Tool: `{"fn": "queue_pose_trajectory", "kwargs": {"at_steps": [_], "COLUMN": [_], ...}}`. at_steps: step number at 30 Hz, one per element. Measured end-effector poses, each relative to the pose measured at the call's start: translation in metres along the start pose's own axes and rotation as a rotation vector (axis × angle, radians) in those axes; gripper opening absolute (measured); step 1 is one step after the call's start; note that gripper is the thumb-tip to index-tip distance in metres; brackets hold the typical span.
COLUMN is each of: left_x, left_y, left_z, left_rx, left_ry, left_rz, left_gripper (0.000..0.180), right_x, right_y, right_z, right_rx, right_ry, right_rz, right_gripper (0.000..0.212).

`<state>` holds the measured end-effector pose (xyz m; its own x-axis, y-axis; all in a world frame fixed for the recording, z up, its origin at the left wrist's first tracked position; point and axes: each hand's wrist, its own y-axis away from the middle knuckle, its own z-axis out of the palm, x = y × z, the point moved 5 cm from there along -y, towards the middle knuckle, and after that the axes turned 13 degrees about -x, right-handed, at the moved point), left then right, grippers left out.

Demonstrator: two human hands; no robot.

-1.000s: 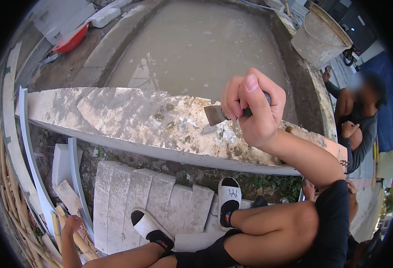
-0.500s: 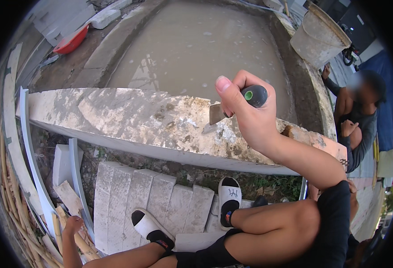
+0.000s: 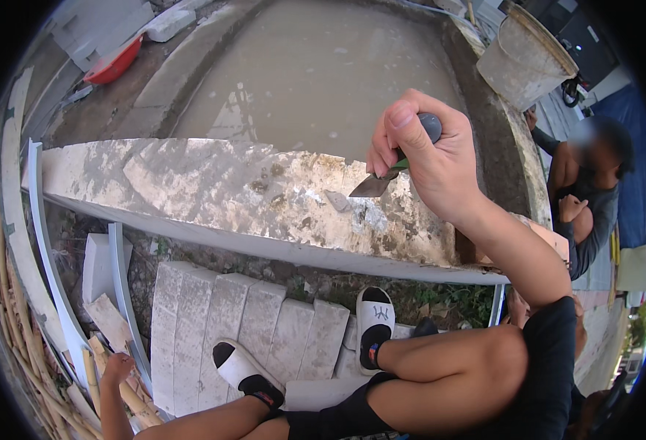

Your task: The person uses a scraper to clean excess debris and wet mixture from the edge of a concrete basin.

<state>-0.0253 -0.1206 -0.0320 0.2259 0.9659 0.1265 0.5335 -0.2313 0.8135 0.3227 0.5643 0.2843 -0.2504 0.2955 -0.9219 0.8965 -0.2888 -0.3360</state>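
Note:
My right hand point(image 3: 434, 158) is wrapped round the dark grey and green handle of a scraper point(image 3: 373, 186). The scraper's flat metal blade points down and left, close over the top of a low, mottled wall point(image 3: 213, 183); whether its tip touches, I cannot tell. A small grey chip point(image 3: 337, 201) lies on the wall just left of the blade, and a whitish scraped patch point(image 3: 369, 215) shows beneath it. At the lower left, my left hand point(image 3: 119, 368) is loosely closed beside my leg, with nothing visible in it, near the bamboo poles and a metal channel.
Beyond the wall lies a basin of murky water point(image 3: 323, 73). A stained bucket point(image 3: 526, 62) stands on its right edge, near a crouching person point(image 3: 594, 198). Pale blocks point(image 3: 224, 330) lie underfoot. Bamboo poles point(image 3: 26, 345), metal channels point(image 3: 48, 235) and a red bowl point(image 3: 114, 62) are at left.
My right hand has shifted slightly up and right and turned, so the scraper's blade now points more leftward, showing its flat side. My left hand stays at the lower left.

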Motion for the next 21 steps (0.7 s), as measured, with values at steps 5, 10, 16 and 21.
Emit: {"fn": "queue_pose_trajectory", "kwargs": {"at_steps": [5, 10, 16, 21], "left_x": [-0.005, -0.004, 0.007, -0.02], "left_y": [-0.005, -0.002, -0.003, 0.002], "left_z": [0.001, -0.002, 0.002, -0.006], "left_rx": [0.014, 0.016, -0.022, 0.015], "left_ry": [0.001, 0.026, 0.013, -0.012], "left_rz": [-0.002, -0.015, -0.003, 0.009], "left_gripper": [0.025, 0.024, 0.024, 0.023], "right_x": [-0.006, 0.002, -0.007, 0.004], "right_y": [-0.003, -0.012, -0.013, -0.02], "right_z": [-0.007, -0.001, 0.005, 0.019], "right_rx": [0.072, 0.078, 0.087, 0.086], "right_ry": [0.04, -0.054, -0.154, -0.048], "right_rz": [-0.099, -0.025, -0.054, -0.045], "right_gripper": [0.036, 0.034, 0.039, 0.041]}}
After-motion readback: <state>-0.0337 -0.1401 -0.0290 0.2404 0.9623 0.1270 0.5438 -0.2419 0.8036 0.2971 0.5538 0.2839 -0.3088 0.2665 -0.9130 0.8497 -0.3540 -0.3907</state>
